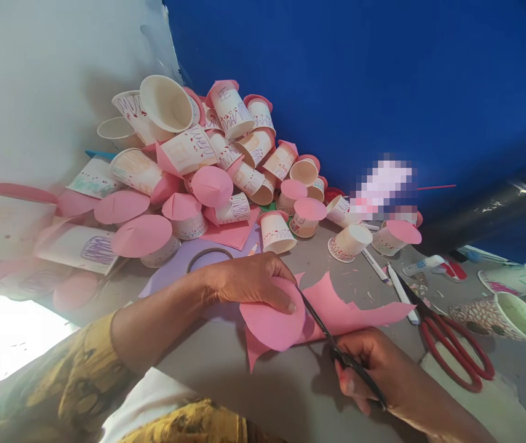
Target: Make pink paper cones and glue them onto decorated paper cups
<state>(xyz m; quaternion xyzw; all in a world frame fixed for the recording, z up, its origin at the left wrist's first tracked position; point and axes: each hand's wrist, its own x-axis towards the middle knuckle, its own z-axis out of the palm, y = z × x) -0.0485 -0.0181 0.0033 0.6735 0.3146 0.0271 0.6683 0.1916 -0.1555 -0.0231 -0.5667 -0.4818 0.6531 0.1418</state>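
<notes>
My left hand [258,283] pinches a round pink paper disc [274,326] between thumb and fingers, near the middle of the table. In my right hand [373,369] is a pair of dark-handled scissors [320,323], its fingers around the handles. The blades point up and left and lie along the disc's right edge. Behind and below the disc spreads a jagged piece of pink paper [336,301] with curved cut-outs. Whether a strip still joins it to the disc I cannot tell.
A heap of decorated paper cups [189,151], many with pink cone tops, fills the back left against the walls. Red-handled scissors [456,351], white markers [401,292] and a patterned cup [502,320] lie at the right. Purple paper [170,267] lies behind my left wrist.
</notes>
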